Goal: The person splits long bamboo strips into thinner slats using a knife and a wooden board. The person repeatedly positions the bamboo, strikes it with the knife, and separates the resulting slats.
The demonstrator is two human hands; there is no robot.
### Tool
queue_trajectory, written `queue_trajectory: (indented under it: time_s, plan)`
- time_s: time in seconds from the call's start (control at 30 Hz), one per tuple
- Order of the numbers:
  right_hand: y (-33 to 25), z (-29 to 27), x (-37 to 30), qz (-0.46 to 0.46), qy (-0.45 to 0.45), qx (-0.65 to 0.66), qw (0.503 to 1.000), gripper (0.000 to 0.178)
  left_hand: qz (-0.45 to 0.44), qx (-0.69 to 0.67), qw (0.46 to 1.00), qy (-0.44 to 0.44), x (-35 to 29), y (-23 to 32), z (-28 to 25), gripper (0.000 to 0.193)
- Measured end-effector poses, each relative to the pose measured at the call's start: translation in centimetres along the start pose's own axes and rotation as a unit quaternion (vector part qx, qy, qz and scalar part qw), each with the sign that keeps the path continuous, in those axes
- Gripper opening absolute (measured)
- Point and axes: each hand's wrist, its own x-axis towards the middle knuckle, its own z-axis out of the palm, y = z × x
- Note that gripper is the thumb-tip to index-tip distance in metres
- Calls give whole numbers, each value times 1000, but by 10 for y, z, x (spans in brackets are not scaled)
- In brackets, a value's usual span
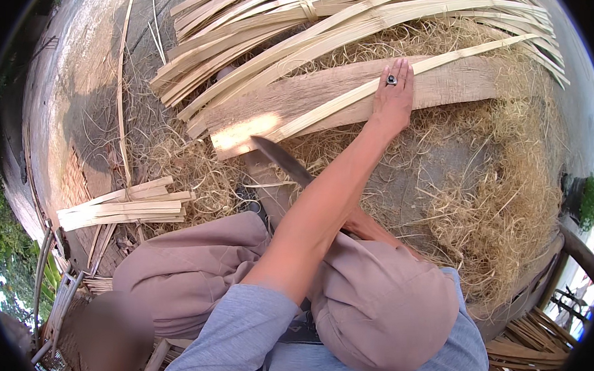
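Observation:
My left hand (393, 99), with a dark-stoned ring, lies flat with its fingers stretched out on a long pale strip (328, 112). It presses the strip against a wide wooden board (453, 85). Crossing beneath my left forearm, my right hand (355, 220) shows only near the wrist; its fingers are hidden. In line with it, the dark blade of a knife (281, 159) comes out on the other side, so the hand appears closed on the handle. The blade's tip points up-left, close to the strip's near end.
Beyond the board lies a heap of long pale strips (265, 37). Curly shavings (489, 211) cover the ground at right and around the board. A short bundle of strips (122, 205) rests at left beside my knee. More sticks (528, 353) are stacked at the lower right.

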Motion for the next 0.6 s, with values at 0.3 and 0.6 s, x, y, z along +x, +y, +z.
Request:
queue_trajectory:
  time_s: [0.3,0.6]
  plan:
    - [-17,15,4,-50,43,-37,997,22,-8,39,999,-27,-5,3,-1,93]
    - [-38,4,-16,46,68,-35,996,21,-51,23,991,124,8,-13,-24,28]
